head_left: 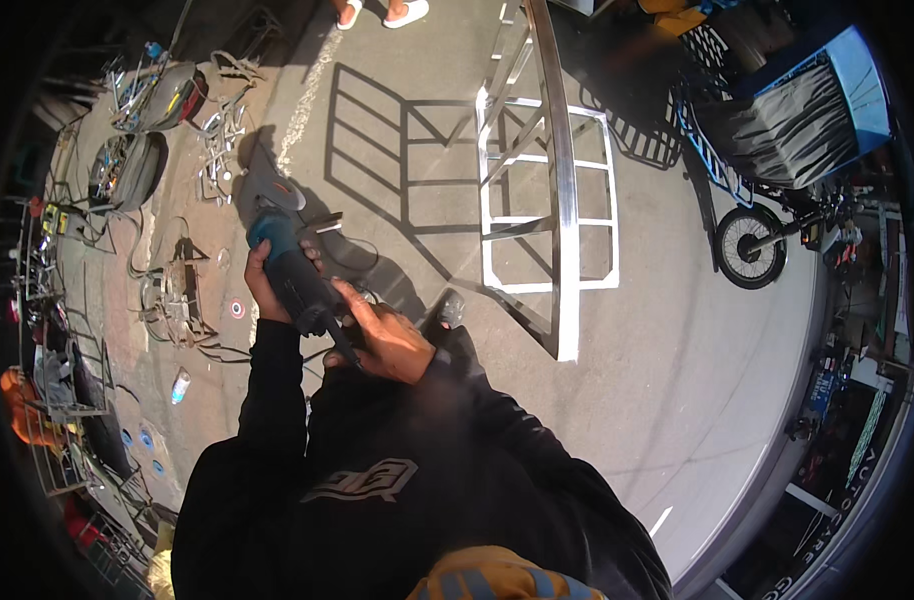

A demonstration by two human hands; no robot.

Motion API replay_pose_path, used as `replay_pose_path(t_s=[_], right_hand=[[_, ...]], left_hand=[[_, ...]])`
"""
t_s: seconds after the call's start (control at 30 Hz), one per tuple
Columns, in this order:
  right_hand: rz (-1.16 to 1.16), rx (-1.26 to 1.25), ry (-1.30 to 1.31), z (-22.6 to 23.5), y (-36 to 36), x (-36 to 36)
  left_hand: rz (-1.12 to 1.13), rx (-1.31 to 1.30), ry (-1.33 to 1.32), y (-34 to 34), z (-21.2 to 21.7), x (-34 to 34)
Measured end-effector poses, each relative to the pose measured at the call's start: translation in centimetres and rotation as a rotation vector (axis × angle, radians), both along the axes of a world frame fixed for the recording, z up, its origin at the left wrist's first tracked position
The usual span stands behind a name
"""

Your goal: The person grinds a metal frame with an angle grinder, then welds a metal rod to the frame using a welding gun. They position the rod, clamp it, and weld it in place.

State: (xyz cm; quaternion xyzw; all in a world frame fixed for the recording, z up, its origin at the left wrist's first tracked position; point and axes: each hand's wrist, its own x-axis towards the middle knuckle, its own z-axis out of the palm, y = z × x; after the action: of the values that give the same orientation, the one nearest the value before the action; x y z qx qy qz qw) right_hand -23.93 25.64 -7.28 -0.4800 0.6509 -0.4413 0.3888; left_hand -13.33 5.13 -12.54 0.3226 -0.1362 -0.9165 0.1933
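An angle grinder (299, 277) with a teal front and dark body is held in front of my chest, its round disc (277, 190) pointing away from me. My left hand (267, 283) is wrapped around the grinder's body just behind the teal part. At the rear end, my right hand (389, 342) grips it from the right, thumb low and forefinger stretched along the body. The power cord is partly hidden by my hands. To the right, apart from the grinder, stands a shiny metal frame (565, 220) of welded bars.
A bright white grid outline (614, 230) shows beside the frame. Metal scraps (217, 150), cables and a small bottle (181, 386) lie on the ground at left. A motorcycle wheel (750, 248) and a covered cart (787, 125) stand at right. Another person's feet (405, 14) are at the top.
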Motion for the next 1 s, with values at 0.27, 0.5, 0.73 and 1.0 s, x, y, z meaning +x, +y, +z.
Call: replay_pose_path(t_s=[0.27,0.5,0.73,1.0], right_hand=[[0.233,0.192,-0.278,-3.1,6.0,4.5],[0.606,0.422,-0.378,-7.1,6.1,4.2],[0.231,1.282,-1.224,-13.6,1.3,9.2],[0.517,1.060,-0.237,-33.8,-10.3,17.2]], left_hand=[[0.423,0.324,0.001,16.1,-4.5,8.5],[0.731,0.396,-0.121,21.8,-10.2,12.4],[0.788,0.395,0.055,21.7,-15.3,15.7],[0.599,0.367,-0.549,22.1,-28.8,24.4]])
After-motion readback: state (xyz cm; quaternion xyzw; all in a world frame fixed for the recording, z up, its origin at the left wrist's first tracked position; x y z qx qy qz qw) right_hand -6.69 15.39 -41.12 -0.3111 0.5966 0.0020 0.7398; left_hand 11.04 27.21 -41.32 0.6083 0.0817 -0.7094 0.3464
